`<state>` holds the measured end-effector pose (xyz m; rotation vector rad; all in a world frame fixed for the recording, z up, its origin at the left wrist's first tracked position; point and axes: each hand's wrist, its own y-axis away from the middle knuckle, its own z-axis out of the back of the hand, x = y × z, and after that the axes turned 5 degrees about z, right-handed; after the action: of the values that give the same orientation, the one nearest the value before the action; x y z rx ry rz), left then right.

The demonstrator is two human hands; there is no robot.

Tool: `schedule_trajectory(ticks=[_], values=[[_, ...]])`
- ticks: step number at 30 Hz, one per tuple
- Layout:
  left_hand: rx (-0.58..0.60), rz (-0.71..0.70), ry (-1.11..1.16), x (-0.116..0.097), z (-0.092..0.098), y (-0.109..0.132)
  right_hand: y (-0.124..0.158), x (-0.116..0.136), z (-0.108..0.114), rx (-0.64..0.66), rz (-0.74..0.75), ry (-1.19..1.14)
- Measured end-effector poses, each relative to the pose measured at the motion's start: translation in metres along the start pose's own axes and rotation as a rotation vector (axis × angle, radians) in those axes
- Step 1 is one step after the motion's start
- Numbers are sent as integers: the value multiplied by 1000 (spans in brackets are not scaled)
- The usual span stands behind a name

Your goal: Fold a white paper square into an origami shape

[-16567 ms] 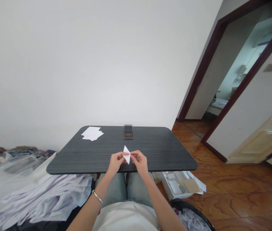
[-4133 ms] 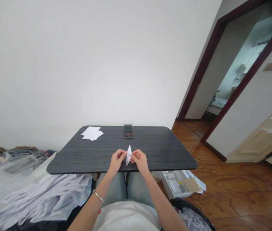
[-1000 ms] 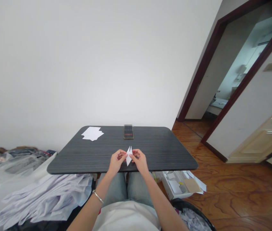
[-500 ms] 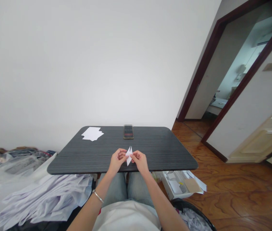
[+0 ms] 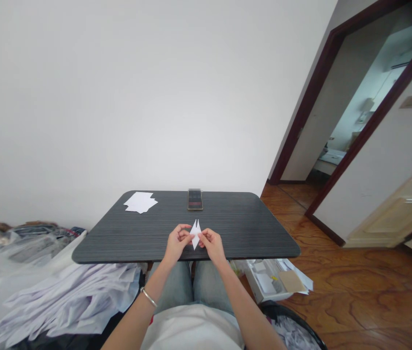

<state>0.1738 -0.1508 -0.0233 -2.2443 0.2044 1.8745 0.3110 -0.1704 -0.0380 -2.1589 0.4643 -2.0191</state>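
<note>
A folded white paper (image 5: 196,234), a narrow pointed shape, stands upright above the dark table (image 5: 238,228), close to its front edge. My left hand (image 5: 178,241) pinches its left side between thumb and fingers. My right hand (image 5: 211,244) grips the right side, and the two hands nearly meet. The fingers hide the middle of the paper, and its lower tip points down. Farther back on the table lie a small stack of white paper sheets (image 5: 140,202) and a phone (image 5: 195,200), both out of reach of my fingertips.
A heap of white cloth and plastic (image 5: 63,301) lies to the left, below the table. On the floor at right stands an open box of papers (image 5: 271,279), with a black bin of crumpled paper (image 5: 289,325) nearby. My knees are under the table edge.
Both hands have stayed at the table's front edge. The paper has changed from a wider triangle to a slimmer pointed shape, and its top now shows two points.
</note>
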Motion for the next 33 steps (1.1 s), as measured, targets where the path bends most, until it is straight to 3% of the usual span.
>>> schedule_trajectory(ticks=[8, 19, 33], values=[[44, 42, -81, 0, -1, -1, 1, -1, 0, -52, 27, -2], [64, -21, -166, 1, 2, -2, 1, 3, -1, -40, 25, -14], [232, -3, -224, -2, -4, -1, 2, 4, 1, -154, 55, -3]])
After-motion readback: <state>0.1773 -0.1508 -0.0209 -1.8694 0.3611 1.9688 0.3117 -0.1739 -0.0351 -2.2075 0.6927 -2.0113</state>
